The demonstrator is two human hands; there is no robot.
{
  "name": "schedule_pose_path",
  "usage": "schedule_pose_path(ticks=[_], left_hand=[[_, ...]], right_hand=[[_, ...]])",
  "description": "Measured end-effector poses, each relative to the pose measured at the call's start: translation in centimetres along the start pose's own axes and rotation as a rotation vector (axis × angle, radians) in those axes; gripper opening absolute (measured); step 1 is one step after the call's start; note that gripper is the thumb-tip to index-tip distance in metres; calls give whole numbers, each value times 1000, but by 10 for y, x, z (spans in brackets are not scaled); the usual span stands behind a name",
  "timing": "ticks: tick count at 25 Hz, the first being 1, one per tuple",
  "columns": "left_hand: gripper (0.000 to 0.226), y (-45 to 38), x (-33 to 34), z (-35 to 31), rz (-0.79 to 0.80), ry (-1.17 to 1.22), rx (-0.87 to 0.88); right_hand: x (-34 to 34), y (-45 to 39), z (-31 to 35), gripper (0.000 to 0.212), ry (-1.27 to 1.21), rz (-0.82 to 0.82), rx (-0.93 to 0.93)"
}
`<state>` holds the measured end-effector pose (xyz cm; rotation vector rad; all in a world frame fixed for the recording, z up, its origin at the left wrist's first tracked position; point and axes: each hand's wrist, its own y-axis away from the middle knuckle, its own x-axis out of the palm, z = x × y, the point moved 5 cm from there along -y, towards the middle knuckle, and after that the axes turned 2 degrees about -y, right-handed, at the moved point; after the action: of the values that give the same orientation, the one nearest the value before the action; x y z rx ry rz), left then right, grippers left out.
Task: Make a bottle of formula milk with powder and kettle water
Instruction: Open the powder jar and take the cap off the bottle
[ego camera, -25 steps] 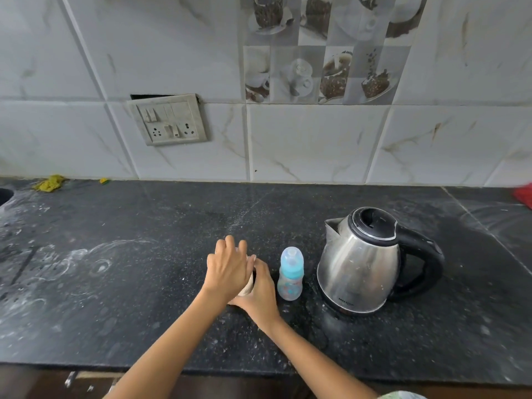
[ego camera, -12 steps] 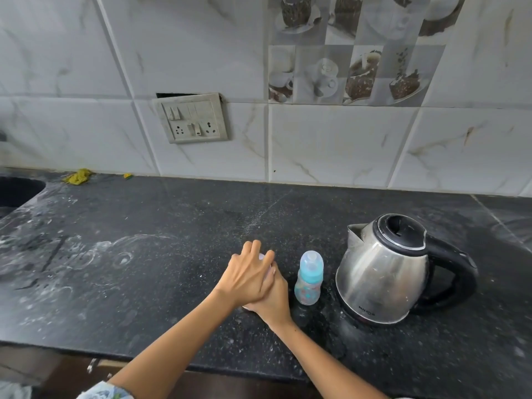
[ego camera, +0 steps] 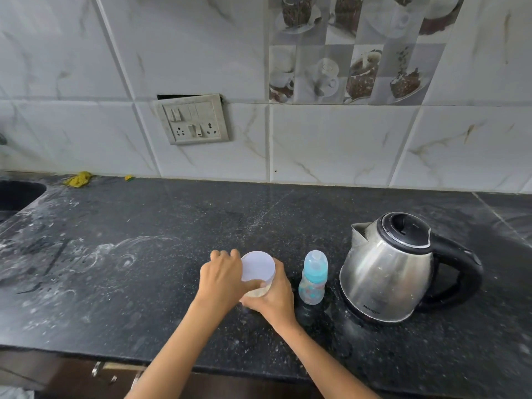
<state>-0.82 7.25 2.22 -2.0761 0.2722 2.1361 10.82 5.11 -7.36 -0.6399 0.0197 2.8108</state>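
A small clear powder container (ego camera: 259,290) with a white round lid (ego camera: 257,265) stands on the black counter (ego camera: 144,283). My right hand (ego camera: 273,298) grips the container's body from the right. My left hand (ego camera: 221,279) holds the lid's left edge, its thumb lying across the lid's near rim; the lid looks tilted up. Just right of the container stands a small baby bottle (ego camera: 313,279) with a blue collar and clear cap. A steel electric kettle (ego camera: 394,269) with a black handle and lid stands further right, spout facing left.
A wall switchboard with sockets (ego camera: 193,120) hangs on the tiled backsplash. A sink edge (ego camera: 17,194) lies at the far left, with a yellow scrap (ego camera: 77,179) behind it. White powder smears mark the counter's left half. A drawer handle (ego camera: 99,370) shows below the counter edge.
My left hand has moved off the top of the lid to its left side, so the white lid now shows. The view has shifted so everything sits further right.
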Motion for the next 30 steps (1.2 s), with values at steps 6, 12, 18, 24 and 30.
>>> schedule_pose_path(ticks=[6,12,18,24,30], left_hand=[[63,-15,6,-9,104,176,425],[77,-29,0,-3,110,252,307],[71,-28,-2,-23,64,74,331],[86,-34,20,-21,356,275,472],[72,-23,-25,-19,-165,380,318]], right_hand=[[-2,2,1,96,-10,18,3],[-4,1,3,98,9,40,4],[-7,0,0,100,18,27,18],[-10,-1,-2,96,35,16,14],[-10,0,1,103,62,22,5]])
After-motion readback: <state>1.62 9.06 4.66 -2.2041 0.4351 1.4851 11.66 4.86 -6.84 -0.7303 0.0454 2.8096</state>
